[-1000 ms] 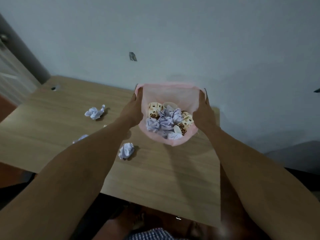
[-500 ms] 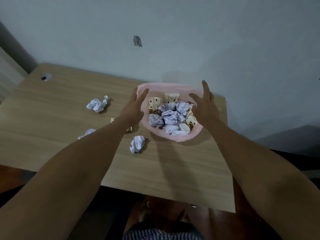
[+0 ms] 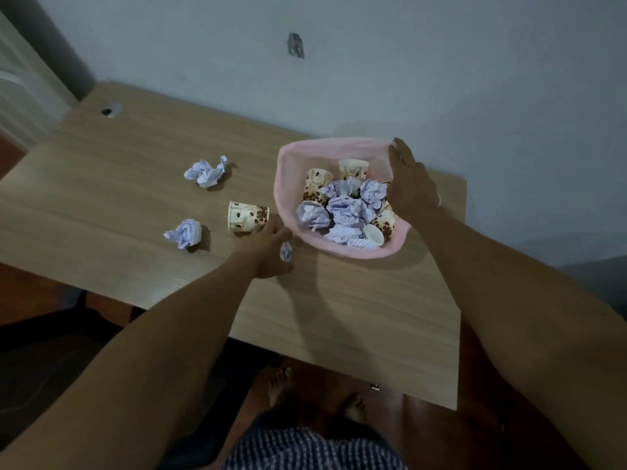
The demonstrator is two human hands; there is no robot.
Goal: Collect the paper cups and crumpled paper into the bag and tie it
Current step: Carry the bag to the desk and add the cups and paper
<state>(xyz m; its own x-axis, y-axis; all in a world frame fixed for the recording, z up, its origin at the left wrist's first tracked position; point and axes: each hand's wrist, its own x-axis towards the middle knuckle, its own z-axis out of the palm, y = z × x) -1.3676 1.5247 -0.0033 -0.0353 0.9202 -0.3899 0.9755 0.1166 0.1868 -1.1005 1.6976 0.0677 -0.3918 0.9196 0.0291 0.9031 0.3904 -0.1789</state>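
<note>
An open pink bag (image 3: pixel 285 184) sits on the wooden table (image 3: pixel 101 205), holding several patterned paper cups and several balls of crumpled paper. My right hand (image 3: pixel 412 184) rests with straight fingers against the bag's right rim. My left hand (image 3: pixel 268 249) is down on the table just left of the bag, its fingers curled round a small crumpled paper (image 3: pixel 286 251) that peeks out beside them. One paper cup (image 3: pixel 247 217) lies on its side just beyond my left hand. Two more crumpled papers lie further left, one farther back (image 3: pixel 207 171) and one nearer (image 3: pixel 185 232).
The table stands against a pale wall, with a cable hole (image 3: pixel 110 111) at its far left corner. The table's near edge runs diagonally below my arms. My bare feet (image 3: pixel 281 385) are on the dark floor under it.
My left hand left the bag's left rim and dropped onto the crumpled paper beside the bag. The bag settled lower on the table. My right hand stayed at the right rim.
</note>
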